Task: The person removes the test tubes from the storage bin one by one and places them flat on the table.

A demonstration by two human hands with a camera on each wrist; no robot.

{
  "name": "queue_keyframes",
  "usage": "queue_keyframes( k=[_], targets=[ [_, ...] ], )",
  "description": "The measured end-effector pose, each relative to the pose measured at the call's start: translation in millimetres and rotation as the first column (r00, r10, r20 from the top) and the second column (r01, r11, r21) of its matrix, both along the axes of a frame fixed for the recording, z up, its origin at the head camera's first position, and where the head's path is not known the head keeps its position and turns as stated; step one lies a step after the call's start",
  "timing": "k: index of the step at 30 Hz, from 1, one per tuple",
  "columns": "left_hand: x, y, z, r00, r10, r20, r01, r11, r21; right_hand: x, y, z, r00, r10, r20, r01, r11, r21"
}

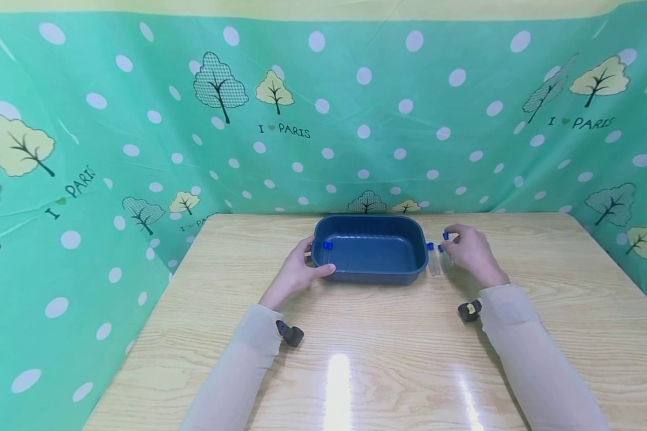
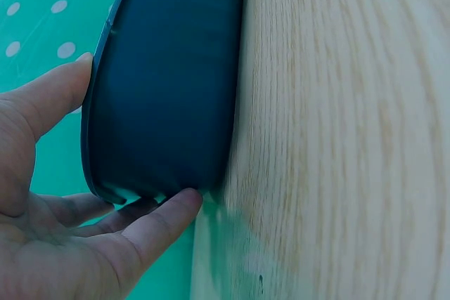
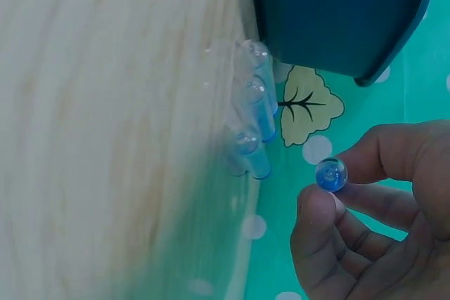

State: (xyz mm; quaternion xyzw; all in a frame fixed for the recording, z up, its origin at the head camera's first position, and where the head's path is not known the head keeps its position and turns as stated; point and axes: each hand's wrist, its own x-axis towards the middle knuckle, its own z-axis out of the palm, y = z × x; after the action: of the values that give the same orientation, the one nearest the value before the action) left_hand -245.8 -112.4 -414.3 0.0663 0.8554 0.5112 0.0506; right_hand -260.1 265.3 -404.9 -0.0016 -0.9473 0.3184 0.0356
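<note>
Blue basin: the dark blue plastic basin (image 1: 370, 278) sits against the table's far edge, a little left of midway between the far corners, its long side running along that edge.
Tubes in the basin: two blue-capped tubes (image 1: 330, 245) lie side by side at the basin's left end, caps toward the table's far edge.
Tubes on the table: three clear tubes (image 3: 254, 96) lie in a row on the wooden table (image 1: 388, 335), just beside the basin's right end, toward the far edge. The right wrist view shows all three; in the head view the right hand partly blocks the row. Whether the nearest touches the basin, I cannot tell.
Right hand: the right hand (image 1: 470, 251) pinches one held tube (image 3: 331, 175) between thumb and forefinger, the gap closed to the tube's width; it is clear of the basin, to the right of the row.
Left hand: the left hand (image 1: 296, 272) grips the basin's left end, thumb at the rim, fingers spread against the outer wall, the grasp wide.
Progress: judged from this layout, partway; two tubes are inside, one is in hand between places, and three outside appear left to deal with.
</note>
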Motion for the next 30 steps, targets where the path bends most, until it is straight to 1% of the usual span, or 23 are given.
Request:
queue_keyframes(
  k=[4,9,19,30],
  targets=[
    [0.4,0.8,0.3,1.000,0.002,0.000,-0.002,1.000,0.001,-1.1,2,-1.6,0.999,-0.004,0.034,0.004,1.000,0.009],
    [0.6,1.2,-0.3,1.000,0.005,0.003,-0.005,1.000,-0.002,-2.2,5,-3.5,0.997,-0.008,0.080,0.009,1.000,-0.003],
    [0.9,0.2,-0.7,1.000,0.005,0.000,-0.005,1.000,-0.010,-4.4,9,-4.9,0.983,0.020,0.182,-0.017,1.000,-0.019],
    [0.6,0.2,-0.6,1.000,0.005,0.007,-0.005,1.000,-0.015,-6.8,11,-7.2,0.972,0.043,0.233,-0.045,0.999,0.003]
  ],
)
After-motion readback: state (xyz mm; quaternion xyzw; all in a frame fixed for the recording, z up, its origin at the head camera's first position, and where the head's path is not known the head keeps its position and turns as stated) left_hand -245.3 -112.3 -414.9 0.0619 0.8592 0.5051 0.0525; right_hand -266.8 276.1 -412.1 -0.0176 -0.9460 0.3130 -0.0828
